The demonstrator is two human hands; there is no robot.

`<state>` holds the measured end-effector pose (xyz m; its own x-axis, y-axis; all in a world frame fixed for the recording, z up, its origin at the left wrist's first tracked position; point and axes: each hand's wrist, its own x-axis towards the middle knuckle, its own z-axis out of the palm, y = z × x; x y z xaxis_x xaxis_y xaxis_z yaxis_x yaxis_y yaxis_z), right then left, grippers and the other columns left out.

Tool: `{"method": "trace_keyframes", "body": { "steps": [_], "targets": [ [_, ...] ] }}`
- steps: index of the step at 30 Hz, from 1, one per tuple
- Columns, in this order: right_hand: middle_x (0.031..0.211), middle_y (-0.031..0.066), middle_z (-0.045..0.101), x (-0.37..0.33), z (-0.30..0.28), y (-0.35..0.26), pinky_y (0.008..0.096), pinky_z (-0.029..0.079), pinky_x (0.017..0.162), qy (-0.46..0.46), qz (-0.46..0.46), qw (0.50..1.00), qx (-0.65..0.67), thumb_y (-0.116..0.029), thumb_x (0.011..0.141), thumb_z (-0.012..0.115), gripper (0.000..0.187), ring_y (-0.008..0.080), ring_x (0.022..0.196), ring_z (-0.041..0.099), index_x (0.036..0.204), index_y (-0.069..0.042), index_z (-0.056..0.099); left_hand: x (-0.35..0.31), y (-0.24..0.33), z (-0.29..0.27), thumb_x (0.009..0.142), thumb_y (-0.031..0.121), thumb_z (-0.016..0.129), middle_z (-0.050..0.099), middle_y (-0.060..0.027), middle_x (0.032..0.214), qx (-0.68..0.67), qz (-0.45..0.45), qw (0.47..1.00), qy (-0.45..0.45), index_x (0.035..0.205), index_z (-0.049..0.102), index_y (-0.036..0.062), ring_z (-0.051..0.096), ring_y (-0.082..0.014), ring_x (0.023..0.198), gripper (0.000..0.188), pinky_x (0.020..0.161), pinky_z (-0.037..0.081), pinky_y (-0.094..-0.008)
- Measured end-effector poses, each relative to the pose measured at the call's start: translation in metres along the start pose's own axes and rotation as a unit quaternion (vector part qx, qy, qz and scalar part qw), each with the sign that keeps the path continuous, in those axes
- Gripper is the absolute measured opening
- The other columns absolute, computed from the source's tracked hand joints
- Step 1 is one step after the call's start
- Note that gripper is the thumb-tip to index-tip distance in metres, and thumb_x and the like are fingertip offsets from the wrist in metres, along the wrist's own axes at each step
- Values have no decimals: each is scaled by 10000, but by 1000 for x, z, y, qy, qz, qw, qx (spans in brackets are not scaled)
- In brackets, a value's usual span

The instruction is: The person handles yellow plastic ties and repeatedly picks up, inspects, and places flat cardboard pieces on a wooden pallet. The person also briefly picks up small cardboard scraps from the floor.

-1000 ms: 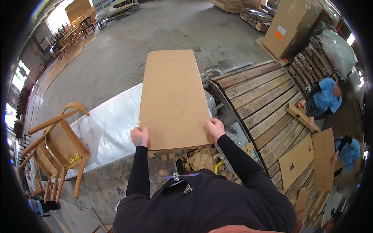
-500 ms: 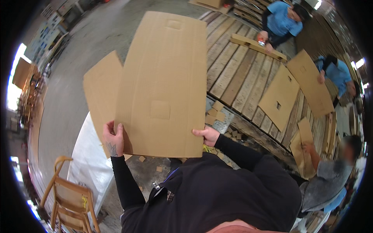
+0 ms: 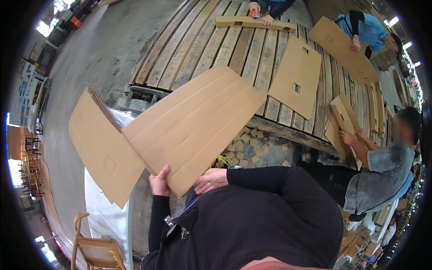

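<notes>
A large brown cardboard sheet (image 3: 193,126) with long crease lines slants up and to the right in front of me. My left hand (image 3: 160,181) is closed on its lower left corner, thumb on the upper face. My right hand (image 3: 211,180) has its fingers curled at the lower right edge, gripping the same sheet. The far end overlaps the edge of the slatted wooden platform (image 3: 189,58) in view. To the left, beside my left hand, lies a stack of similar cardboard sheets (image 3: 101,150).
Under the stack is a white, plastic-looking surface (image 3: 101,211); a wooden chair (image 3: 96,249) stands below it. Small cardboard squares (image 3: 245,146) litter the floor. Three co-workers handle cardboard around the platform, one (image 3: 382,166) close on my right. A sheet with cutouts (image 3: 294,74) lies there.
The sheet in my hands has swung from upright to slanting right, and its creased face now shows. My view has turned right, bringing more of the platform and the sheet stack into sight.
</notes>
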<state>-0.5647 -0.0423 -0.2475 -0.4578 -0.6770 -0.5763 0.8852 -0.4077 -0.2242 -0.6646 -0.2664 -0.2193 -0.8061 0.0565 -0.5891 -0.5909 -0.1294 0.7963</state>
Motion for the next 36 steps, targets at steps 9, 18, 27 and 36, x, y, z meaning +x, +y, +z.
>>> {"method": "trace_keyframes", "body": {
  "steps": [9, 18, 27, 36],
  "targets": [
    [1375, 269, 459, -24, -204, -137, 420, 396, 1035, 514, -243, 692, -446, -496, 850, 603, 810, 353, 1253, 486, 1406, 42, 363, -62, 44, -71, 756, 11, 718, 643, -89, 955, 76, 35, 995, 50, 1104, 551, -26, 639, -188, 828, 388, 752, 528, -316],
    [1416, 242, 429, 25, -224, -136, 448, 260, 1128, 519, -175, 621, -562, -596, 828, 550, 902, 337, 1317, 422, 1432, 36, 329, -66, 44, -66, 732, 32, 752, 639, -71, 898, 66, 50, 996, 45, 1064, 580, 0, 616, -175, 776, 375, 691, 505, -310],
    [1207, 228, 612, 12, -231, -163, 395, 449, 975, 536, -170, 682, -468, -630, 780, 617, 843, 331, 1147, 579, 1305, 21, 507, -76, 73, -42, 725, -5, 731, 626, -64, 901, 43, 81, 996, 16, 1117, 550, 11, 594, -169, 750, 432, 650, 485, -310],
    [1121, 199, 617, -14, -227, -142, 449, 322, 1050, 606, -240, 583, -486, -579, 815, 599, 703, 325, 1121, 563, 1216, -5, 533, -55, 65, -64, 718, 41, 732, 631, -67, 887, 80, 42, 996, 10, 1098, 558, -12, 601, -160, 744, 421, 654, 483, -286]
  ]
}}
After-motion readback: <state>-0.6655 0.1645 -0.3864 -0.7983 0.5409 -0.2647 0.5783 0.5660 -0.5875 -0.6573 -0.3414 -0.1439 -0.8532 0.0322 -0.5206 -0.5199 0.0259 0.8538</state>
